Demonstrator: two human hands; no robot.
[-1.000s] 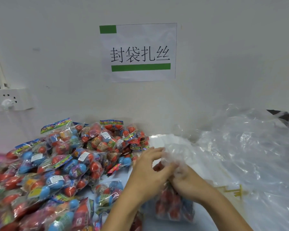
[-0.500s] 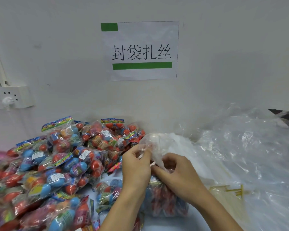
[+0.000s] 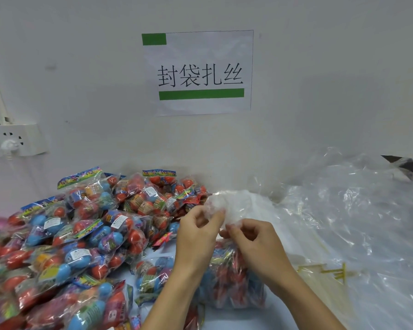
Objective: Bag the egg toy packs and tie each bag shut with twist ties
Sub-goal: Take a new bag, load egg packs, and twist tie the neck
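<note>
Both hands are up over the desk (image 3: 281, 313), working the gathered neck of a clear bag (image 3: 234, 277) that stands just in front of the person, stuffed with red and blue egg toys. The left hand (image 3: 196, 234) pinches the bunched plastic at the top between thumb and fingertips, and the right hand (image 3: 255, 244) is curled round the neck just below and beside it — the two nearly touching. Whether a tie is already on the neck I can't make out.

To the left, a big loose heap of egg toy packs (image 3: 76, 239) spreads across the desk back to the wall. On the right lies a crumpled mass of clear plastic bags (image 3: 358, 210), with thin yellow twist ties (image 3: 329, 270) showing under the film near the right wrist. A paper sign (image 3: 198, 72) with green bars hangs on the wall, and a white power socket (image 3: 12, 139) sits at far left.
</note>
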